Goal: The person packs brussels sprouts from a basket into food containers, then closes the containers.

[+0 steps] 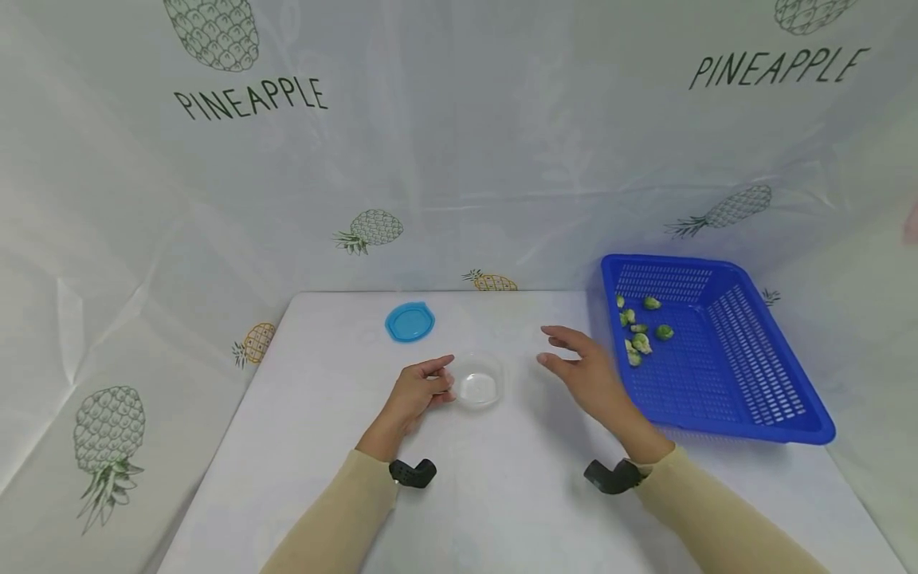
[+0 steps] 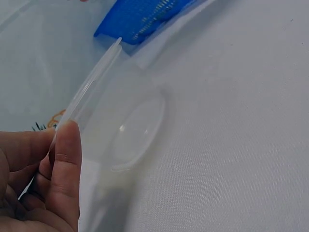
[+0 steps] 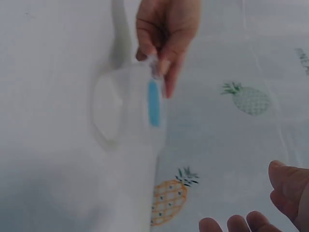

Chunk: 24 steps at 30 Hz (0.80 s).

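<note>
My left hand [image 1: 416, 391] pinches the left rim of a small clear plastic container [image 1: 479, 384] at the middle of the table. In the left wrist view, thumb and fingers grip the rim of the container [image 2: 140, 130], whose inside shows no contents. My right hand [image 1: 590, 379] hovers between the container and the blue basket, holding nothing, thumb and fingers spread apart. The right wrist view shows the thumb and fingertips of this right hand [image 3: 285, 198] at the lower right corner. Behind the container lies a light blue lid [image 1: 409, 322].
A dark blue plastic basket [image 1: 717, 383] stands on the right side of the table. Several Brussels sprouts [image 1: 641, 343] lie along its left side. A white pineapple-print sheet [image 1: 459, 159] hangs behind the white table [image 1: 308, 414].
</note>
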### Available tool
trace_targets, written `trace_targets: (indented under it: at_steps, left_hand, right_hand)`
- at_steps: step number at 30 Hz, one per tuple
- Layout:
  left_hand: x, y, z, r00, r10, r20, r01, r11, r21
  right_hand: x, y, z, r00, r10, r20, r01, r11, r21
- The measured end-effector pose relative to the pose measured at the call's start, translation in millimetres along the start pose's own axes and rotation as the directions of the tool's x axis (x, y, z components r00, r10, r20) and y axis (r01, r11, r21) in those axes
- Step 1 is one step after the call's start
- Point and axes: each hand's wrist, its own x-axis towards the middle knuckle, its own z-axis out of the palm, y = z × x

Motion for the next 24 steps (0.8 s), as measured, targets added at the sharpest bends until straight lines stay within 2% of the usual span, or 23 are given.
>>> trace_targets:
  at_steps: [3,7,13,16,18,21,22,24]
  left_hand:
    - [0.5,0.2,0.0,1.0,-0.007,-0.004,0.007,1.0,0.005]
    - [1.4,0.0,-0.1,1.0,-0.011,-0.01,0.011,1.0,0.011]
    - [0.7,1.0,-0.9,1.0,-0.017,-0.017,0.017,1.0,0.008]
    - [-0.7,2.5,-0.3,1.0,-0.016,-0.019,0.017,1.0,0.013]
    - [-1.5,3.2,0.3,1.0,-0.016,-0.019,0.017,1.0,0.013]
    - [-2.2,3.4,0.8,1.0,-0.013,-0.012,0.013,1.0,0.01]
    - [-2.1,3.4,0.8,1.0,-0.01,-0.008,0.011,1.0,0.007]
    - [-1.8,3.5,0.7,1.0,-0.006,-0.003,0.006,1.0,0.003]
  right_hand:
    - [2.4,-7.6,-25.7,0.998,0.048,0.029,-0.048,0.999,0.006]
    - [7.0,-15.7,-62.1,0.997,0.075,0.029,-0.076,0.997,0.01]
    - [20.9,-19.6,-113.3,0.991,0.134,-0.012,-0.134,0.991,0.011]
    - [30.5,-10.8,-134.3,0.992,0.121,-0.036,-0.116,0.987,0.115]
    - [36.4,-1.5,-146.2,0.995,0.092,-0.047,-0.078,0.967,0.242]
    - [44.7,14.3,-160.6,0.997,0.058,-0.052,-0.028,0.893,0.449]
    - [48.0,19.7,-164.6,0.998,0.047,-0.052,-0.015,0.865,0.501]
    - [54.3,30.5,-172.0,0.998,0.041,-0.051,-0.006,0.832,0.554]
